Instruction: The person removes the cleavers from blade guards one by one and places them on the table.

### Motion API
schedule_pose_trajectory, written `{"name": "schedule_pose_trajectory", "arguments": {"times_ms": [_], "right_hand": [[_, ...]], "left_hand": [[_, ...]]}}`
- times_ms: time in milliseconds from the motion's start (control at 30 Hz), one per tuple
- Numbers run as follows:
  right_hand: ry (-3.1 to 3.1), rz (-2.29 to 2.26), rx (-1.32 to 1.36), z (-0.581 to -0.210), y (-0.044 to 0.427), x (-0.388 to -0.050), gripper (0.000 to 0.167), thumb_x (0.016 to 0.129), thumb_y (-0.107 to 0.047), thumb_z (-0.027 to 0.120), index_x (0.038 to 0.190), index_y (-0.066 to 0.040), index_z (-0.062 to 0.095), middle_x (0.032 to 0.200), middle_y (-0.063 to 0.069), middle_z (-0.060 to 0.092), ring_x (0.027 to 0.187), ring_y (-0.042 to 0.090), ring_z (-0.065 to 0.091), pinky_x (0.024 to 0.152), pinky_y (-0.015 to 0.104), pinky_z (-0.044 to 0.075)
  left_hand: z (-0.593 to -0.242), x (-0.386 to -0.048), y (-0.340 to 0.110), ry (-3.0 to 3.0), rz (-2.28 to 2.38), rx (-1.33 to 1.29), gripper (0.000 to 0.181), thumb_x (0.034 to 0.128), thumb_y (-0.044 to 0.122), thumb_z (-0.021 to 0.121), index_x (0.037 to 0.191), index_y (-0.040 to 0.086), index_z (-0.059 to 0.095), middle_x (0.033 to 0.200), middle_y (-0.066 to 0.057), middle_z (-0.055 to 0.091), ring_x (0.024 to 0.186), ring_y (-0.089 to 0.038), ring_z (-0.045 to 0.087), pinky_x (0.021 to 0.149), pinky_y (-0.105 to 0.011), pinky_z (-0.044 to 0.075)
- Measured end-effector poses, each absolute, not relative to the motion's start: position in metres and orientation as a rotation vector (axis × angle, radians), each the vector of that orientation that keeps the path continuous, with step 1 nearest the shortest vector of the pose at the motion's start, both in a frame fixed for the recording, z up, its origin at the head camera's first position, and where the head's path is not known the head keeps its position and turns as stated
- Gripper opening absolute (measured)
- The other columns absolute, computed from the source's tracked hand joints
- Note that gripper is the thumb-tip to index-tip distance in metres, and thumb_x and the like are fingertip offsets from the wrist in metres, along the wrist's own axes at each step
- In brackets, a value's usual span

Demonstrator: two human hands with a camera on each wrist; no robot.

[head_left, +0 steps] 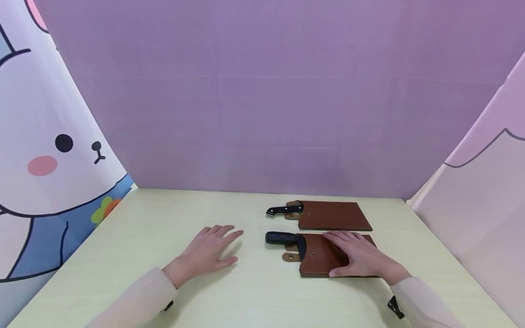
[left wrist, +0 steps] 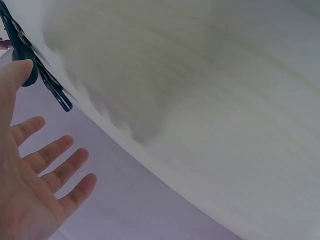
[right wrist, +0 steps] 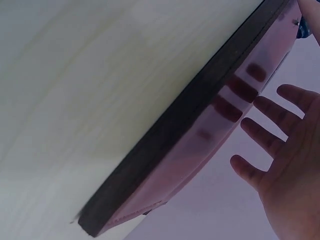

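Note:
Two cleaver-shaped brown leather sheaths lie flat on the table, one behind the other. From the near sheath [head_left: 317, 257] sticks out a knife with a thick black ribbed handle [head_left: 280, 238] pointing left. The far sheath [head_left: 334, 215] holds a knife with a black riveted handle [head_left: 285, 210]. Over the right part of the near sheath is my right hand [head_left: 361, 255], fingers spread; a gap shows between fingertips and leather in the right wrist view. My left hand [head_left: 205, 253] hovers left of the handles, fingers spread and holding nothing. The blades are mostly hidden in the sheaths.
The pale table [head_left: 238, 300] meets a purple backdrop [head_left: 262, 100] behind the sheaths. A cartoon-printed panel [head_left: 49, 196] stands on the left, a pink and white one [head_left: 476, 214] on the right. Snap straps [head_left: 290, 257] jut from the near sheath's left edge.

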State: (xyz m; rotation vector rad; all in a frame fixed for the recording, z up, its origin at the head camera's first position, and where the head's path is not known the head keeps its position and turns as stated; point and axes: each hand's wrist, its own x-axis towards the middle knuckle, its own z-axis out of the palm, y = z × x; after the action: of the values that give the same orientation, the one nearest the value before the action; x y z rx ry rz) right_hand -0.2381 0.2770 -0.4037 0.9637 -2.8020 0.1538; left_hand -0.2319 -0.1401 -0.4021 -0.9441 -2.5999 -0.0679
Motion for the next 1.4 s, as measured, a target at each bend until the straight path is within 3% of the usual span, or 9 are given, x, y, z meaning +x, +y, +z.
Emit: {"name": "schedule_pose_trajectory", "arguments": {"times_ms": [700,1400], "right_hand": [[-2.909,0.250,0.981,-0.406,0.270,-0.242,0.109,0.057,-0.077,0.062,0.142,-0.013,0.033,0.141,0.011,0.039,0.126,0.038,0.037,0.093,0.062,0.030],[-2.980,0.281,1.001,-0.407,0.269,-0.247,0.110,0.057,-0.074,0.065,0.142,-0.013,0.032,0.142,0.016,0.036,0.127,0.042,0.034,0.092,0.065,0.028]], "left_hand": [[-0.403,-0.240,-0.095,-2.619,-0.075,-1.017,0.060,0.0816,0.048,0.060,0.133,0.020,0.046,0.124,-0.006,0.056,0.106,-0.024,0.055,0.086,-0.045,0.046],[-0.399,-0.254,-0.060,-2.613,-0.006,-1.035,0.055,0.0840,0.046,0.058,0.132,0.022,0.046,0.122,-0.003,0.057,0.102,-0.021,0.056,0.082,-0.039,0.048]]}}
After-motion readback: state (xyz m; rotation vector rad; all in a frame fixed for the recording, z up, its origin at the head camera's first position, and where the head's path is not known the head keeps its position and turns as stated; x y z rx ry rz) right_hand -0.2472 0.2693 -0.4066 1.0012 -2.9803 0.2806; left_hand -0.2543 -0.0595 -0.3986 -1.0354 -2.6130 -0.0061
